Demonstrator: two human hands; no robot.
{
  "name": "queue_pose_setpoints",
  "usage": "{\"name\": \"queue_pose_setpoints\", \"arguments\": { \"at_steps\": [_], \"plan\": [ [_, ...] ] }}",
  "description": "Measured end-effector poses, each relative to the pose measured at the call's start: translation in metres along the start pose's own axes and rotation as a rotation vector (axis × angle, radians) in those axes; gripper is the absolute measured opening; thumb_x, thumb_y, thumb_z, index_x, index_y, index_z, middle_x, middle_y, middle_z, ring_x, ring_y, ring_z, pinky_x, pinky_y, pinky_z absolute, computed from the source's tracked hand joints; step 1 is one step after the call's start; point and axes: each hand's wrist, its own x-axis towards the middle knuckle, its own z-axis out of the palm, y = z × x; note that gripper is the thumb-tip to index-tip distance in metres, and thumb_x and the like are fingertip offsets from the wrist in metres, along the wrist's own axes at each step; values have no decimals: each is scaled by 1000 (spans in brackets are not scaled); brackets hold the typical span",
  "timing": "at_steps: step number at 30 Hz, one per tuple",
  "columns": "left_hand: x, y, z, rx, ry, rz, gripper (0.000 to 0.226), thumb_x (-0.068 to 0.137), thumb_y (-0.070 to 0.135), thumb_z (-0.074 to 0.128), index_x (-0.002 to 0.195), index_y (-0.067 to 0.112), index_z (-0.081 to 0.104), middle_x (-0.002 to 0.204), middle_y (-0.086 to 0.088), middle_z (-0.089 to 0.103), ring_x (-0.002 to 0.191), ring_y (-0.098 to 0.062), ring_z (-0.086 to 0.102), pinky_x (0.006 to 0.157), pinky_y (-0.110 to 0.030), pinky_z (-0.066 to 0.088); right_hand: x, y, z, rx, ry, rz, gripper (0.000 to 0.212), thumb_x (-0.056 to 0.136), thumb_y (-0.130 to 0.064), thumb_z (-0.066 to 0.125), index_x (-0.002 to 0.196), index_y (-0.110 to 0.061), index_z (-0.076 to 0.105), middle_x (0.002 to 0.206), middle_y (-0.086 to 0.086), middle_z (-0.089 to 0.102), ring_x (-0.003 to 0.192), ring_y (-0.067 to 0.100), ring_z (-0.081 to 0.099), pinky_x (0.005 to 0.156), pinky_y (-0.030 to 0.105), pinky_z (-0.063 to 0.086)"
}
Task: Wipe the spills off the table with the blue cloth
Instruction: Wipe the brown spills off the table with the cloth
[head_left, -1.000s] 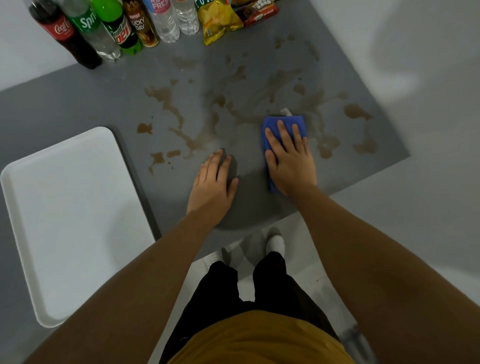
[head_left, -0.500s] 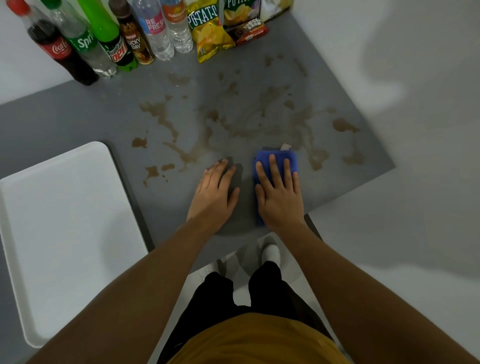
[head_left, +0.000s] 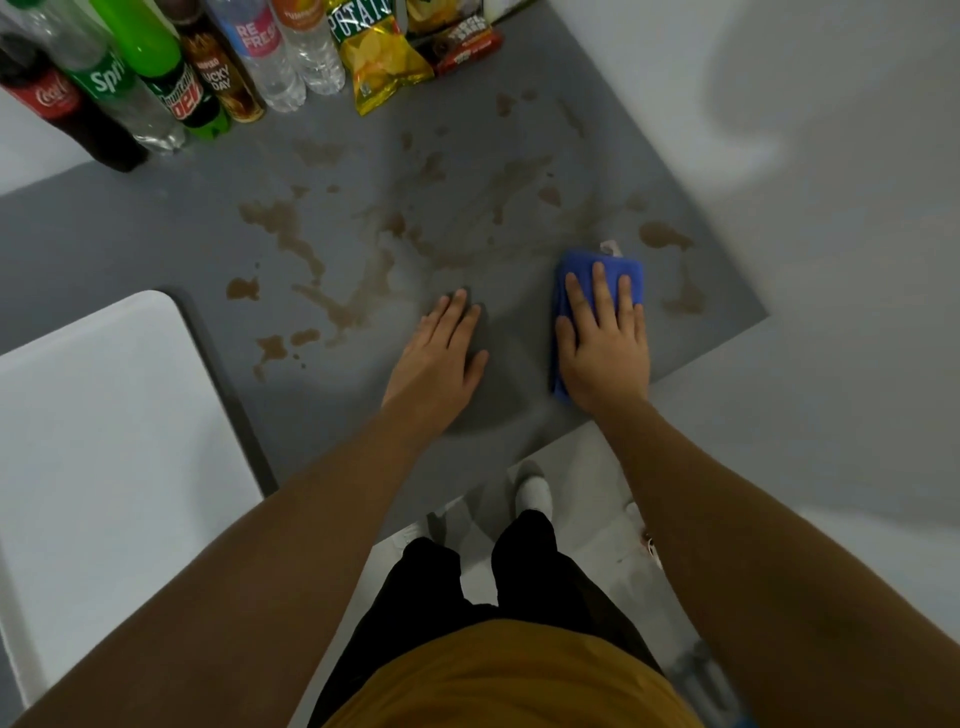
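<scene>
2 bare forearms, no sleeves, no watch or rings visible. Left hand (head_left: 439, 358) and right hand (head_left: 605, 345) bare, no gloves. Mustard-yellow top (head_left: 511, 680) at bottom of view, plain, no print seen. Black trousers (head_left: 483, 587), loose legs. 1 white shoe or sock (head_left: 532, 491) clear below the table edge; other foot partly hidden, pale, too blurred to tell more.

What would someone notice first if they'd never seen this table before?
Brown spills spread across the middle of the grey table. The right hand presses a blue cloth flat near the right edge, and the left hand rests flat beside it. Drink bottles line the far edge.
</scene>
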Motion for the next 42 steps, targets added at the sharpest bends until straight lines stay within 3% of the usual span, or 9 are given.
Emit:
{"name": "queue_pose_setpoints", "arguments": {
  "at_steps": [5, 10, 16, 23, 27, 31, 37, 42],
  "plan": [
    [0, 1, 2, -3, 4, -20, 62, 107, 41, 41, 159, 12, 27, 169, -6, 18, 156, -23, 13, 127, -40, 17, -37, -12, 8, -74, 6, 24, 62, 107, -51, 15, 163, -26, 10, 171, 4, 5, 157, 35, -1, 127, 52, 8],
    [0, 3, 4, 5, 2, -34, 61, 106, 38, 43, 159, 11, 28, 169, -8, 18, 156, -24, 14, 126, -44, 19, -40, -41, 16, -83, -51, -70, 61, 107, -50, 14, 163, -30, 3, 171, 1, -5, 157, 30, -10, 127, 50, 3],
    [0, 2, 5, 13, 23, -23, 60, 105, 37, 46, 157, 10, 32, 168, -8, 22, 155, -25, 18, 126, -43, 20, 12, -26, 4, 16, -38, -190, 59, 106, -52, 24, 162, -36, 15, 171, -3, 7, 158, 27, -3, 128, 48, 7],
    [0, 3, 3, 16, 18, -22, 60, 105, 37, 44, 157, 10, 32, 168, -8, 21, 155, -25, 17, 127, -41, 17, 39, 12, -10, 35, -7, -3, 58, 106, -55, 24, 161, -39, 16, 171, -8, 6, 158, 26, -3, 128, 46, 4],
    [0, 6, 1, 15, 32, -30, 59, 105, 35, 47, 156, 10, 34, 167, -8, 22, 155, -24, 18, 127, -41, 17, 21, 25, -11, 20, -12, 96, 60, 106, -57, 17, 162, -37, 7, 172, -6, 0, 157, 25, -9, 128, 44, -4],
    [3, 10, 0, 4, 78, -11, 57, 103, 32, 51, 153, 7, 40, 165, -11, 29, 153, -27, 25, 126, -44, 20, -9, 15, -4, -30, 33, 133, 61, 108, -51, 22, 163, -29, 11, 172, 2, 3, 157, 32, -3, 127, 50, 5],
    [27, 26, 10, -6, 43, 19, 62, 104, 41, 45, 157, 11, 33, 167, -8, 24, 155, -23, 19, 126, -43, 21, -12, -5, 8, -83, 4, -18, 62, 107, -53, 17, 163, -28, 9, 172, 2, 1, 157, 34, -4, 127, 51, 7],
    [39, 39, 21, 55, 16, 9, 64, 106, 45, 38, 160, 14, 25, 169, -9, 17, 156, -24, 14, 127, -43, 16, 26, 8, -3, -10, 1, -106, 61, 106, -54, 25, 162, -35, 15, 171, -3, 7, 158, 29, 0, 127, 49, 8]
  ]
}}
